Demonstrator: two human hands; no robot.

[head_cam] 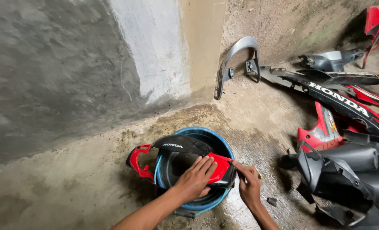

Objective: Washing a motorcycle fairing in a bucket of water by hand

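A red and black motorcycle cover panel (178, 155) lies across the top of a blue bucket (217, 142) that stands on the wet concrete floor (70, 183) near the foot of a grey and white wall (70, 64). The left hand (194, 179) rests flat on the panel's red right-hand part, fingers stretched out and slightly spread, pressing down rather than closing round anything. The right hand (249, 184) sits just beside the panel's right end, its fingers curled together on something small at that edge; what it pinches is too hidden to tell, though a scrap of greenish material shows past the knuckles. A small dark fragment (272, 201) lies on the floor just to the right of that hand. Farther right is a heap of black and red motorcycle body panels (347, 140), and a grey metal grab rail (236, 64) leans against the wall corner behind.
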